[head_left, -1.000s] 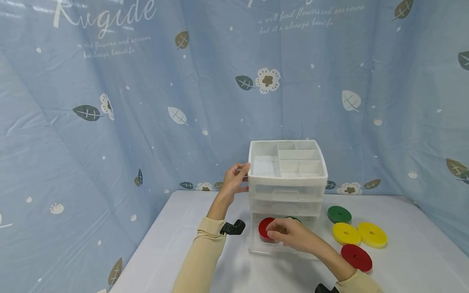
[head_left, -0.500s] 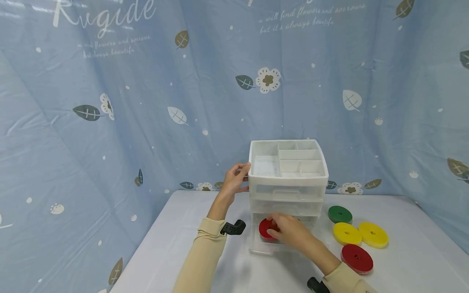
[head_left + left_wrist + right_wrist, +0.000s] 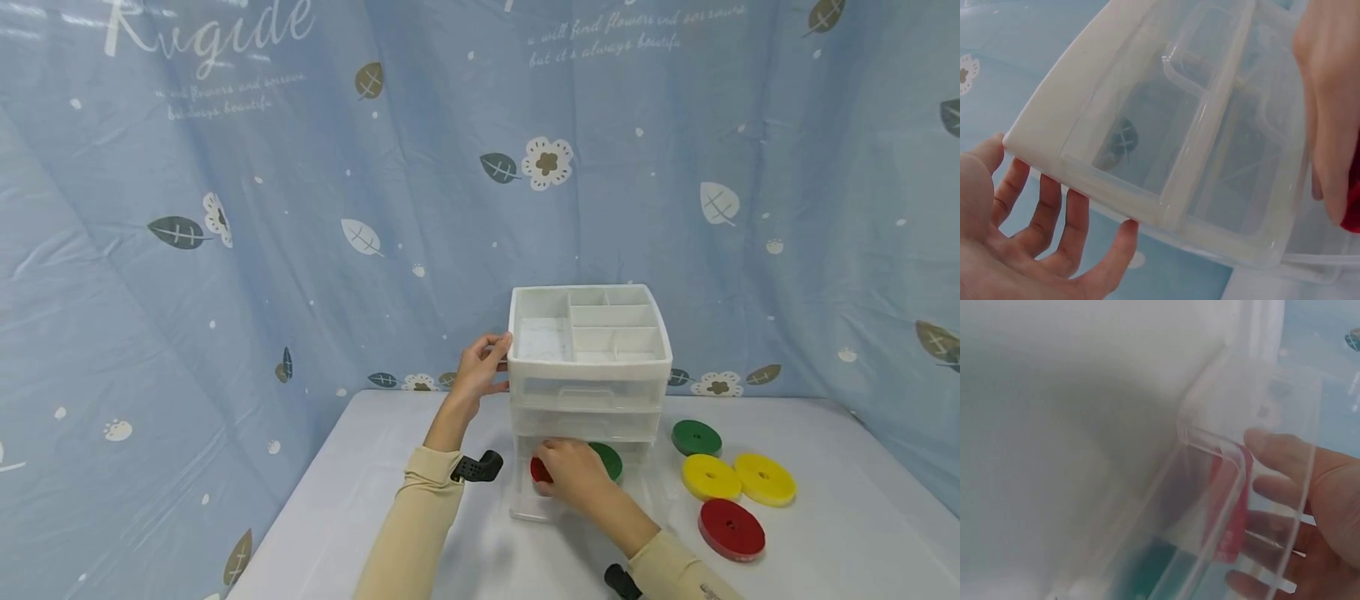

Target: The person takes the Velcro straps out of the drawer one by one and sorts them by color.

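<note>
A white drawer unit (image 3: 588, 372) with clear drawers stands on the table, its bottom drawer (image 3: 525, 510) pulled out. My left hand (image 3: 478, 368) rests its thumb and fingertips along the unit's upper left side; its fingers (image 3: 1072, 225) are spread. Inside the bottom drawer, my right hand (image 3: 576, 473) holds a thick red disc (image 3: 538, 471), largely covered by the fingers in the head view. Through the clear drawer wall, the right wrist view shows the fingers against the red disc (image 3: 1229, 512). Right beside it in the drawer lies a green disc (image 3: 606, 461).
To the right of the unit, a green disc (image 3: 697, 437), two yellow discs (image 3: 763, 479) and a red disc (image 3: 731, 529) lie on the white table (image 3: 360, 492). A divided tray (image 3: 543, 333) tops the unit. Behind hangs a blue curtain (image 3: 420, 200).
My right hand has moved left and down onto the red disc in the drawer, uncovering more of the green disc there. The left hand stays in place on the unit.
</note>
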Demonstrator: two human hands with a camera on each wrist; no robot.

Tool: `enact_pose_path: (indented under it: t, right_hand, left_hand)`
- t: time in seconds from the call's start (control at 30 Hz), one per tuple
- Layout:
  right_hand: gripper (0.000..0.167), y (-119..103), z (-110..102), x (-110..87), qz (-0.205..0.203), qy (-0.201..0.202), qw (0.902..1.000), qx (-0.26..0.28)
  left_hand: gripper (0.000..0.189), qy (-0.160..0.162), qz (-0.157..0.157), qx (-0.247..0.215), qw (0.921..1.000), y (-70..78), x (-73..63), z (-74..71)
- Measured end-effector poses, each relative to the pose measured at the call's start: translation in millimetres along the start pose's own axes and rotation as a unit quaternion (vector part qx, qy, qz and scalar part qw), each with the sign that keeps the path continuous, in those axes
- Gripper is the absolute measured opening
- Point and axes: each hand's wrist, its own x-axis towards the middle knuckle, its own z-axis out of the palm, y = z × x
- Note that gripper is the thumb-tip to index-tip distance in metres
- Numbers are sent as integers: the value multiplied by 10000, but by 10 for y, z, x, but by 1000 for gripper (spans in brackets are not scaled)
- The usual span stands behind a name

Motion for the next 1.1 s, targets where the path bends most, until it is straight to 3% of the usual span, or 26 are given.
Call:
enact_pose_path:
  t: [0.5,0.83,1.1]
  right_hand:
    - [34,-90,8,36,754,-767,9939,245]
    - [39,-59,37,20,960,-861,9888,754]
    - [41,-27,70,21,930,-874,9887,793]
  left_hand:
    - [47,31,-9,-54,10000,25,-22,-5]
    - [45,32,-52,-46,10000,13,-11,0]
    - [46,-11,-72,-28,10000,13,-4,-12]
